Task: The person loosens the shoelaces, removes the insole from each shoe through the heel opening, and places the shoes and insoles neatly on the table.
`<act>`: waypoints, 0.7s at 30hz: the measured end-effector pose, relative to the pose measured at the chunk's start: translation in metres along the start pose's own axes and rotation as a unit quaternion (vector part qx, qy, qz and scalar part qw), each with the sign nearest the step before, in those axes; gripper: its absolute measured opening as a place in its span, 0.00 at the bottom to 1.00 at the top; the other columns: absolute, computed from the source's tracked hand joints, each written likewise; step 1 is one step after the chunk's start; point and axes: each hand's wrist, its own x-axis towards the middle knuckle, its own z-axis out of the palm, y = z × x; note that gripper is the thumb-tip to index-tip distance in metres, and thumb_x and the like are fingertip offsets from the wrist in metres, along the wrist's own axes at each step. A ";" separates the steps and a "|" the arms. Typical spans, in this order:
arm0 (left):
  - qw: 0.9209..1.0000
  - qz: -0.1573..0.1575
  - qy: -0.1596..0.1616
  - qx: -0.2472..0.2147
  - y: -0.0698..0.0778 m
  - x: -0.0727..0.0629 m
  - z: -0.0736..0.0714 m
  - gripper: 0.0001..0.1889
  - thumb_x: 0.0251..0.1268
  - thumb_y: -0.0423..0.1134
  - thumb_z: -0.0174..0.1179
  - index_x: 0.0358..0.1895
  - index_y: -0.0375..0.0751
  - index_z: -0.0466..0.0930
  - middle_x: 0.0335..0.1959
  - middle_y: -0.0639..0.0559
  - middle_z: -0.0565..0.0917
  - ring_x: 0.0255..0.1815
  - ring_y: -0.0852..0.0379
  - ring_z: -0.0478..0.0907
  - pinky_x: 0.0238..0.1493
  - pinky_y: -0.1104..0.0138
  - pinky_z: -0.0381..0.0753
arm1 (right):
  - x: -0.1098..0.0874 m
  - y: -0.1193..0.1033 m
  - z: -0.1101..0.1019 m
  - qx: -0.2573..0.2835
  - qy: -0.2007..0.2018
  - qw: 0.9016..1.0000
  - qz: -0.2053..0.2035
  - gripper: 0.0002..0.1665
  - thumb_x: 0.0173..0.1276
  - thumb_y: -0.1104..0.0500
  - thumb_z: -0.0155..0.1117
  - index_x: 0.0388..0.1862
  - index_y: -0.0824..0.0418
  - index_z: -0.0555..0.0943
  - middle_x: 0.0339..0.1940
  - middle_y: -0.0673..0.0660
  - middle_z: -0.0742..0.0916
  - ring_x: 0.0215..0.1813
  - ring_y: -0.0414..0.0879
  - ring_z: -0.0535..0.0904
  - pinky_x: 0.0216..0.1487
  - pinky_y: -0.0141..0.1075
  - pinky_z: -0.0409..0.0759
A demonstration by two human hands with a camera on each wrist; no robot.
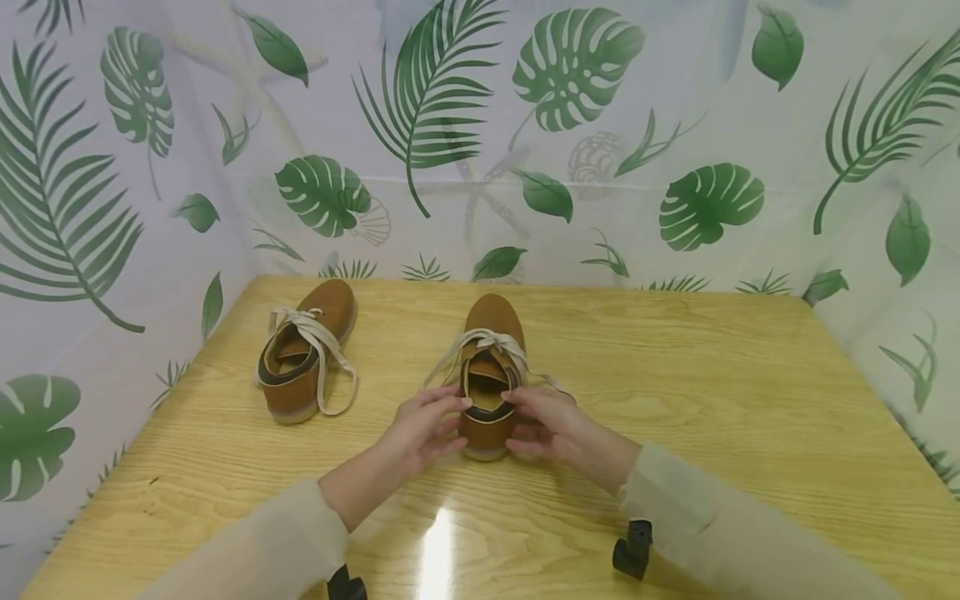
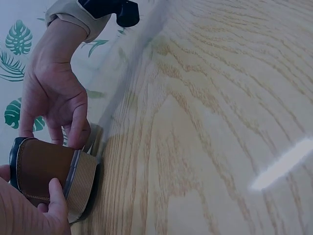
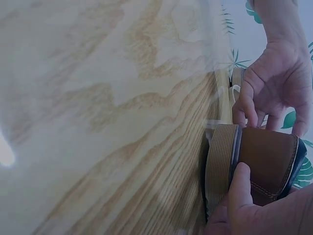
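A brown shoe with a dark collar and pale laces stands upright on the table, toe pointing away. My left hand holds the left side of its heel, thumb at the collar's rim and other fingertips lower down. On the heel's opposite side, my right hand grips in much the same way. Both wrist views show the brown heel and its ridged pale sole between the two hands. The heel's sole sits close to the tabletop. Laces trail out to both sides of this shoe.
A matching brown shoe stands to the left, its laces loose and one loop hanging to the table. The wooden table meets leaf-printed cloth at the back and sides. A black wrist camera hangs under the right sleeve.
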 end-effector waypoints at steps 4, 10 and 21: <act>1.000 -0.002 -0.002 -0.001 -0.002 0.001 0.003 0.28 0.60 0.36 0.61 0.64 0.37 0.67 0.66 0.40 0.65 0.60 0.43 0.70 0.54 0.57 0.82 | 0.003 0.001 -0.005 -0.005 0.002 1.000 0.002 0.23 0.60 0.60 0.64 0.54 0.58 0.69 0.52 0.60 0.76 0.49 0.55 0.76 0.48 0.48 0.84; 1.000 0.001 0.002 -0.002 -0.002 0.000 0.005 0.27 0.60 0.36 0.61 0.64 0.37 0.68 0.63 0.39 0.67 0.57 0.45 0.71 0.54 0.57 0.82 | 0.002 0.001 -0.005 -0.011 -0.002 1.000 -0.004 0.21 0.62 0.60 0.62 0.54 0.59 0.69 0.49 0.59 0.77 0.47 0.53 0.76 0.50 0.48 0.84; 0.997 -0.043 0.013 -0.068 -0.001 -0.006 0.008 0.30 0.62 0.36 0.61 0.66 0.33 0.63 0.64 0.35 0.67 0.64 0.43 0.68 0.62 0.55 0.76 | -0.019 -0.010 -0.009 -0.059 -0.038 0.998 -0.008 0.27 0.62 0.54 0.67 0.56 0.63 0.69 0.56 0.64 0.75 0.49 0.55 0.79 0.52 0.50 0.82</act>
